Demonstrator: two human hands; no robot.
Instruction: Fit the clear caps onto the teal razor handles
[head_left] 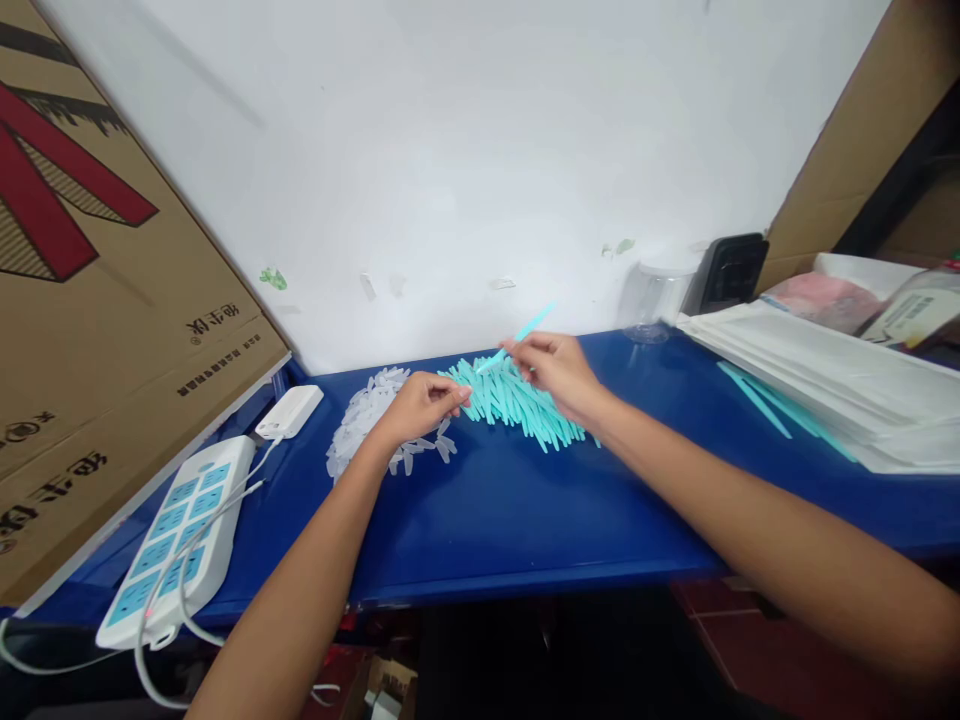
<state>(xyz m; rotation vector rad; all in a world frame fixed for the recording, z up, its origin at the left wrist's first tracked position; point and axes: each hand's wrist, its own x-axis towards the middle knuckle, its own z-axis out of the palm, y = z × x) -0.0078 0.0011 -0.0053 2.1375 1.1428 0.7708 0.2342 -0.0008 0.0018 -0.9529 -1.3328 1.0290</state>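
Between the fingertips of my right hand (553,368) is a slim turquoise plastic stick (534,321). It slants up to the right, and its lower end points toward my left hand (429,403). The left thumb and fingers are pinched together; whatever small thing they may hold cannot be made out. Beneath and behind the right hand lies a heap of similar turquoise sticks (517,405). A pile of small translucent plastic pieces, perhaps caps (360,420), spreads to the left, partly hidden by my left hand. The two hands are a short gap apart.
A white power strip (176,540) with cables and a white adapter (290,411) lie left on the blue table (525,530). A clear jar (654,300) stands near the wall. White sheets (832,390) overlap a few sticks at right. A cardboard box (135,300) rises at left.
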